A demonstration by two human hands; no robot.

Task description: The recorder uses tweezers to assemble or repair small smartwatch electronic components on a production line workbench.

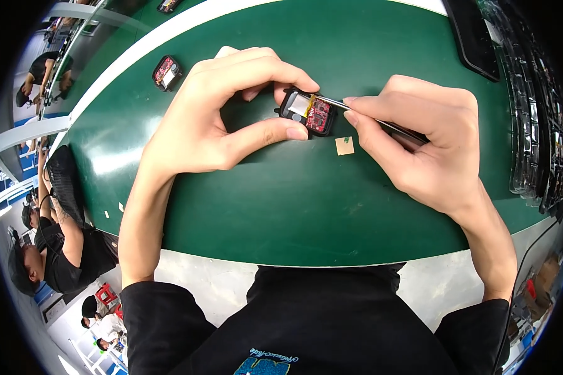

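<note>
the left hand (pixel 197 119) is holding a small black electronic housing (pixel 307 112) above the green desk (pixel 263 212), its grip pinching the housing between the thumb at the near edge and the fingers at the far edge. the housing is lying open side up and tilted, showing a silver battery cell (pixel 298 104), a strip of yellow tape (pixel 309 106) and a red circuit board (pixel 319 117). the right hand (pixel 428 128) is pinching a slim metal tool (pixel 333 102) between thumb and index finger, and the tool's tip is reaching the housing's upper edge, near the tape; whether it is touching cannot be told. a beige square (pixel 344 145) with a green mark is lying on the desk just below the tool. a second open housing (pixel 167 73) is resting beyond the left wrist, well apart from the first. at the right, a stack of clear plastic trays (pixel 532 106) is standing beside a flat black panel (pixel 471 40). at the left, a person in a black cap (pixel 24 265) is sitting nearby.
</note>
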